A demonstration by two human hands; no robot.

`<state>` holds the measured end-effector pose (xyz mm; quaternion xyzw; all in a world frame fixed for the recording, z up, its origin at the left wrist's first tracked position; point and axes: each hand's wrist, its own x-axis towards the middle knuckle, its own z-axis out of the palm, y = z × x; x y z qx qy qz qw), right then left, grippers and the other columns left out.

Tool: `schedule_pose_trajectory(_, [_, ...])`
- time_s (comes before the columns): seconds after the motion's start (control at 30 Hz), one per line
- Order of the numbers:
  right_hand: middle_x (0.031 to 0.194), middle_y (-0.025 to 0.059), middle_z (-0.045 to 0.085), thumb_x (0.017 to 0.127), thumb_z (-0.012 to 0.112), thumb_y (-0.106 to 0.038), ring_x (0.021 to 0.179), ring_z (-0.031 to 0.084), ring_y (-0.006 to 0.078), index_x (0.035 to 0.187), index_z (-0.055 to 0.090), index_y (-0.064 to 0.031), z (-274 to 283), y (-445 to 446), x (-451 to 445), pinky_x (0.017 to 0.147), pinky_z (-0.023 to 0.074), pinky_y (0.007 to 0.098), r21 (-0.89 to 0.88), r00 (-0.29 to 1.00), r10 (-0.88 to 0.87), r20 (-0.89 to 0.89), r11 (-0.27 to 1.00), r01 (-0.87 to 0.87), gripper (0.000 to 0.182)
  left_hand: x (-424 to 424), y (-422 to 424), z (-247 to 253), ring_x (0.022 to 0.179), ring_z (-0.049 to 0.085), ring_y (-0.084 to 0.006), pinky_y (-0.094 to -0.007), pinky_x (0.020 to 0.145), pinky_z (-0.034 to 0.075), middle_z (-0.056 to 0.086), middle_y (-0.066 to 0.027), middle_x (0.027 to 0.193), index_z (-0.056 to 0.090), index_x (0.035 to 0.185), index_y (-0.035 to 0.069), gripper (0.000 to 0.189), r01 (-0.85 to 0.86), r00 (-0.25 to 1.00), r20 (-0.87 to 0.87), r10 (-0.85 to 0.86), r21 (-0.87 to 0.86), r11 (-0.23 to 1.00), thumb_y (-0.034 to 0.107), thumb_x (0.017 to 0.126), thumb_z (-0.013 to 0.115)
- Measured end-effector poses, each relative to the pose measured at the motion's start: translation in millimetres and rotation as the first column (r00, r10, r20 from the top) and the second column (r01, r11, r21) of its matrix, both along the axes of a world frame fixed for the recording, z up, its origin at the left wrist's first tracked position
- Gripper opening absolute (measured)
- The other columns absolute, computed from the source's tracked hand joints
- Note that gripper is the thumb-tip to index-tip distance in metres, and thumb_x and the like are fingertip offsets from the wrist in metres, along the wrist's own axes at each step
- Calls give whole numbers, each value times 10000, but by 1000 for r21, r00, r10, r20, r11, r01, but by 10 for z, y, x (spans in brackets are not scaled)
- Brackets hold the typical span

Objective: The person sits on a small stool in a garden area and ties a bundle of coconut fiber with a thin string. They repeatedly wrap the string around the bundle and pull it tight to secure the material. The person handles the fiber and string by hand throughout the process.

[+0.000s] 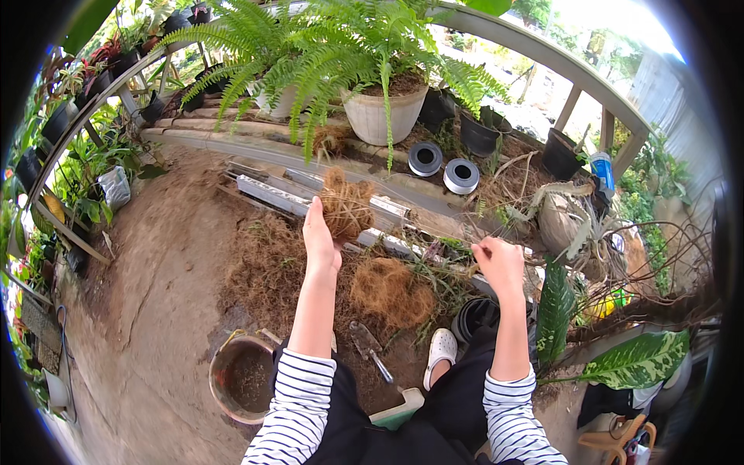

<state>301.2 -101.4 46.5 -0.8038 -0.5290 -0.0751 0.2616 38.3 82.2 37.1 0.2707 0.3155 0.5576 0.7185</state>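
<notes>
My left hand supports a ball of brown coconut fibre, with its palm and thumb against the near left side. Pale string is wound around the ball, and dry strands stick out at its top. To the right, my right hand is closed in a pinch, and a thin string stretches from the ball towards its fingers. Below the hands, a loose mat of coconut fibre lies on the ground. Darker loose fibre spreads to its left.
White-flecked metal bars lie beyond the fibre. A trowel rests before my feet, beside a round pot. Two rolls of tape stand near a potted fern. A mottled leafy plant leans in at right.
</notes>
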Motion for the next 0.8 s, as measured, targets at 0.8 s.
schedule_pose_trajectory(0.8, [1332,169,510,832,701,-263,1227,501,283,1325,456,-13,-330,-112,-54,1018,404,407,84,790,280,-545,956,-281,605,-39,-322,117,1214,496,-243,-431,1020,395,518,-122,1295,425,1368,42,560,55,986,-159,-46,51,997,418,958,487])
